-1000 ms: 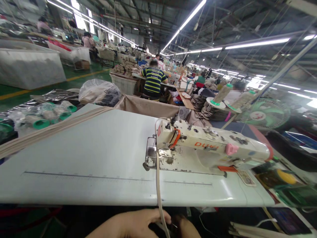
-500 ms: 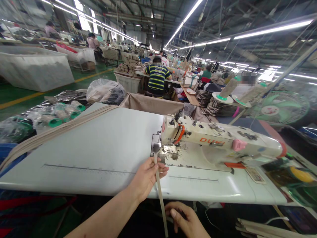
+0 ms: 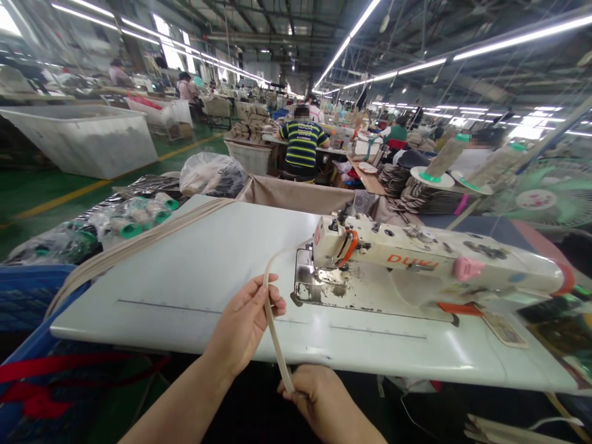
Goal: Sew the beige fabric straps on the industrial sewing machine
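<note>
A narrow beige fabric strip [image 3: 274, 333] runs from beside the sewing machine [image 3: 370, 253] down past the table's front edge. My left hand [image 3: 247, 320] pinches it above the white table [image 3: 185, 259], left of the needle area. Below the front edge, my right hand [image 3: 319, 394] is closed around the strip's lower part. Between the two hands the strip is stretched nearly straight. Its upper part curves back toward the machine's presser foot, where its end is hard to make out.
Long beige strips [image 3: 139, 240] lie across the table's left end, above a blue crate [image 3: 32, 296]. Wrapped thread cones [image 3: 132, 229] and a plastic bag of goods [image 3: 213, 174] sit beyond. A fabric-lined bin [image 3: 296, 194] stands behind the table. A co-worker [image 3: 303, 142] sits farther back.
My left hand has moved left, away from the needle area, with the strip. My right hand, loose beside the strip before, now grips it. The view has shifted slightly left.
</note>
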The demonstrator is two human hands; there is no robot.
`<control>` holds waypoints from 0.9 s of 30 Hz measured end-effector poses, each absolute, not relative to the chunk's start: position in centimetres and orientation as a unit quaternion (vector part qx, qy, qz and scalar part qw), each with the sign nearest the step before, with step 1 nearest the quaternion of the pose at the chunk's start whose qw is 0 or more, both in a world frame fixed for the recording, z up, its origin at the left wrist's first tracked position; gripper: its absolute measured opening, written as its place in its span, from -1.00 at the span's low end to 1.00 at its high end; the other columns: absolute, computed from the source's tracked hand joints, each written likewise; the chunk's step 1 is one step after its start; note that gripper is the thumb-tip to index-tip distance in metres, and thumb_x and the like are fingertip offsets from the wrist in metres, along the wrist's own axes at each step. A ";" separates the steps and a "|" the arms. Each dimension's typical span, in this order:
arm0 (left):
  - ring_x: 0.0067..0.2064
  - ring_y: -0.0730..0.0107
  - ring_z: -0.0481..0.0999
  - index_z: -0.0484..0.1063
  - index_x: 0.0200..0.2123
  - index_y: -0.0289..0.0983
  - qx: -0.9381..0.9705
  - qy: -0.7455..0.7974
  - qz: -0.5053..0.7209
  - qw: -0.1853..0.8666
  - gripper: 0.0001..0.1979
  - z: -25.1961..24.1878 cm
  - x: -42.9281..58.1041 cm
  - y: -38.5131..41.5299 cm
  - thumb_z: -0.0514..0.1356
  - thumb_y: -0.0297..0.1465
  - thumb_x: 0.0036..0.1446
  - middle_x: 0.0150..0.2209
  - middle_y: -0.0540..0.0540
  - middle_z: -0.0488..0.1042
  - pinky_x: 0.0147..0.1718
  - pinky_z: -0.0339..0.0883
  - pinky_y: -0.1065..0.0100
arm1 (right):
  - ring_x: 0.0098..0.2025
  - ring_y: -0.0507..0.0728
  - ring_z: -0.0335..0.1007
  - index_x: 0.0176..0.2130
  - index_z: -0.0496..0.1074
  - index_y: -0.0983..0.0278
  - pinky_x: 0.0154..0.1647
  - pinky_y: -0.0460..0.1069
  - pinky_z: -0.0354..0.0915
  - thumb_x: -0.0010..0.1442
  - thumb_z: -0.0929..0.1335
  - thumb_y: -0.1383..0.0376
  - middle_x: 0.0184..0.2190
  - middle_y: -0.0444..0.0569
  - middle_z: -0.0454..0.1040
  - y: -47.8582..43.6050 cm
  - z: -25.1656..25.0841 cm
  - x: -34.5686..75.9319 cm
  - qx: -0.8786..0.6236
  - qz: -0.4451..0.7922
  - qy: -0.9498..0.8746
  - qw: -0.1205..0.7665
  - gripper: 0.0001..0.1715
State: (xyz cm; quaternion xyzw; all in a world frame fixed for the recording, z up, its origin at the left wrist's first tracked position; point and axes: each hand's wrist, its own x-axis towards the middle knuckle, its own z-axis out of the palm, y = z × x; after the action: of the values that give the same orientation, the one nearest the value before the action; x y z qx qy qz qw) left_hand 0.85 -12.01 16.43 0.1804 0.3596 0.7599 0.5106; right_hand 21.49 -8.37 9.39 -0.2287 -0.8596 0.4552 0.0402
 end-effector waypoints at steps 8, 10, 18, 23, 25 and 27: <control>-0.24 0.38 0.52 0.50 0.01 -0.34 0.144 0.368 0.751 0.530 -0.67 15.1 1.0 -12.2 0.30 -0.26 0.28 -0.27 -0.08 0.47 -0.17 0.49 0.33 | -0.10 0.27 0.55 0.28 0.38 0.12 -0.08 0.01 0.34 0.10 0.42 0.40 -0.13 0.05 0.63 -9.3 6.6 22.3 -0.343 0.358 -0.860 -0.120 -0.24; -0.23 0.35 0.53 0.50 -0.03 -0.36 0.132 0.372 0.724 0.566 -0.69 14.0 2.4 -12.3 0.29 -0.24 0.29 -0.27 -0.10 0.48 -0.15 0.49 0.30 | -0.14 0.19 0.52 0.31 0.33 0.11 -0.10 -0.03 0.32 0.14 0.42 0.36 -0.16 -0.02 0.60 -9.4 7.5 22.3 -0.335 0.418 -0.842 -0.069 -0.23; -0.23 0.26 0.56 0.47 -0.12 -0.36 0.129 0.362 0.679 0.626 -0.71 12.4 5.4 -12.2 0.32 -0.25 0.24 -0.29 -0.15 0.50 -0.14 0.48 0.22 | -0.38 0.04 0.28 -0.21 0.48 0.24 -0.30 -0.10 0.19 0.23 0.40 0.24 -0.46 -0.21 0.35 -10.0 8.5 21.8 -0.315 0.564 -0.760 0.068 -0.87; -0.23 0.27 0.56 0.46 -0.11 -0.33 0.144 0.371 0.697 0.596 -0.63 12.7 4.3 -12.1 0.36 -0.17 0.19 -0.28 -0.11 0.50 -0.14 0.48 0.23 | -0.38 0.04 0.27 -0.32 0.56 0.23 -0.34 -0.09 0.14 0.14 0.42 0.35 -0.46 -0.18 0.40 -10.0 7.8 22.4 -0.321 0.540 -0.778 0.000 -0.93; -0.24 0.26 0.57 0.46 -0.12 -0.33 0.143 0.382 0.693 0.594 -0.59 12.4 4.3 -12.1 0.39 -0.14 0.15 -0.29 -0.11 0.50 -0.15 0.48 0.23 | -0.41 0.04 0.25 -0.23 0.58 0.22 -0.36 -0.09 0.13 0.16 0.41 0.33 -0.47 -0.19 0.38 -10.1 8.1 22.4 -0.322 0.558 -0.765 0.001 -0.85; -0.24 0.25 0.57 0.45 -0.12 -0.33 0.140 0.394 0.691 0.590 -0.57 12.0 4.4 -12.0 0.40 -0.12 0.13 -0.30 -0.10 0.49 -0.15 0.48 0.22 | -0.43 0.03 0.22 -0.22 0.57 0.23 -0.39 -0.09 0.12 0.23 0.38 0.26 -0.49 -0.19 0.35 -10.3 8.5 22.3 -0.311 0.574 -0.757 0.011 -0.84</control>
State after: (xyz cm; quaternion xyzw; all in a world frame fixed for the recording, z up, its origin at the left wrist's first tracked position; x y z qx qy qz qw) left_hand 4.41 -12.01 12.01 0.1399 0.3941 0.6910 0.5896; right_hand 22.29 -10.28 8.48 -0.3110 -0.7575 0.5739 0.0111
